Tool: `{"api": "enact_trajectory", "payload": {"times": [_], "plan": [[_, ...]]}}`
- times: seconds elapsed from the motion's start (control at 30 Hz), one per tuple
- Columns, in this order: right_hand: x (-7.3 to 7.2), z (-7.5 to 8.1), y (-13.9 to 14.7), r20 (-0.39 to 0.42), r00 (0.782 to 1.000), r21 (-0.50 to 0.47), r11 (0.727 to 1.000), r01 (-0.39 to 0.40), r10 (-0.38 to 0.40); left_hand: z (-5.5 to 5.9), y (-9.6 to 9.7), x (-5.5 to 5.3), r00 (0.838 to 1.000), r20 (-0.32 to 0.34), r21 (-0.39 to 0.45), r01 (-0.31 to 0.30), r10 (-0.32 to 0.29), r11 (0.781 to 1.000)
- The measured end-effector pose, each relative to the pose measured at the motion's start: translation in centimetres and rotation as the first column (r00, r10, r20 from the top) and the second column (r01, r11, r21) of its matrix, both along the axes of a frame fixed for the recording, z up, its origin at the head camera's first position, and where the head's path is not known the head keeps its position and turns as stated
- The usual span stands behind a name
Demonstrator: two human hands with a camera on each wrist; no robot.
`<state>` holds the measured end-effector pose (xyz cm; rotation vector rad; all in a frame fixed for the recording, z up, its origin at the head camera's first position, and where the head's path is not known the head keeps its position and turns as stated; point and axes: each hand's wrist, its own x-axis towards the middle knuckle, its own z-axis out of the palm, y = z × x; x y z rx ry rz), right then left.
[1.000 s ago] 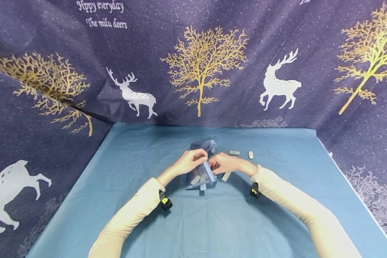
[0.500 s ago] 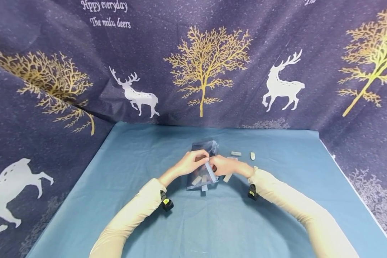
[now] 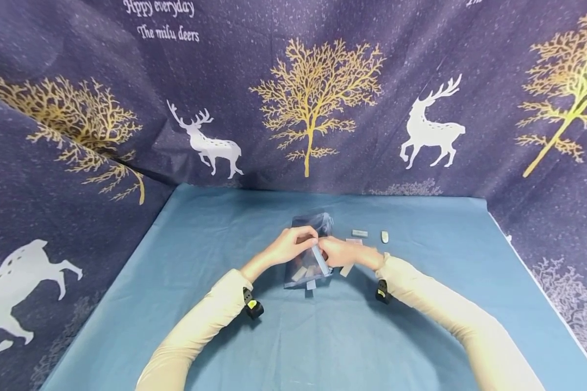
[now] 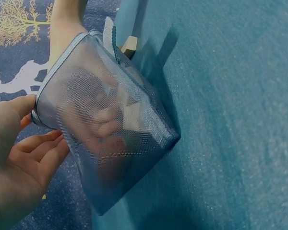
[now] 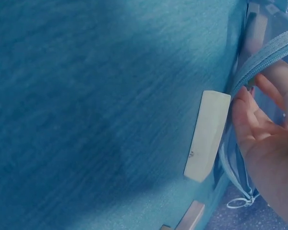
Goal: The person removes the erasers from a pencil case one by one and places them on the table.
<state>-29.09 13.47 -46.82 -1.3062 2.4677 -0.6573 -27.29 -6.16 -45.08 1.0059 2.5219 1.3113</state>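
Observation:
A blue mesh zip pouch lies on the blue cloth, its mouth raised. My left hand pinches the zippered rim between thumb and fingers, also clear in the left wrist view. My right hand reaches through the mouth, and its curled fingers show through the mesh in the left wrist view. Beside those fingers is a whitish block inside the pouch; whether they grip anything is unclear. A worn pale block like an eraser lies on the cloth next to the pouch.
Beyond my right hand lie a greyish block, a small rounded whitish piece and a pale pinkish block. A zipper pull ring hangs at the pouch's end. A dark curtain with deer stands behind the table.
My right hand has shifted slightly left and deeper into the pouch, uncovering the pale pinkish block behind it. The left hand keeps its pinch on the rim.

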Motion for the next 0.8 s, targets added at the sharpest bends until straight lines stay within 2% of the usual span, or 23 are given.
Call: {"api": "enact_trajectory", "payload": {"times": [0.17,0.27,0.47,0.63,0.8], "plan": [[0.0,-0.1,-0.2,0.021,0.998,-0.031,0.997,-0.066,0.067,0.5,-0.1,0.0,1.000,0.009,-0.022,-0.009,0.010,1.000],[0.0,-0.2,-0.3,0.016,0.995,-0.045,0.994,-0.096,0.096,0.8,-0.1,0.1,1.000,-0.008,-0.039,-0.020,0.020,0.999],[0.2,0.2,-0.3,0.032,0.998,-0.008,0.999,-0.049,0.049,1.0,-0.3,0.2,0.999,-0.037,-0.059,-0.025,0.023,0.998],[0.1,0.2,0.0,0.033,0.996,-0.051,0.995,-0.086,0.087,1.1,-0.3,0.3,0.998,-0.051,-0.061,-0.033,0.030,0.998],[-0.1,-0.1,0.2,0.066,0.995,-0.072,0.995,-0.063,0.068,1.1,-0.5,0.3,0.998,-0.044,-0.060,-0.041,0.038,0.997]]}}
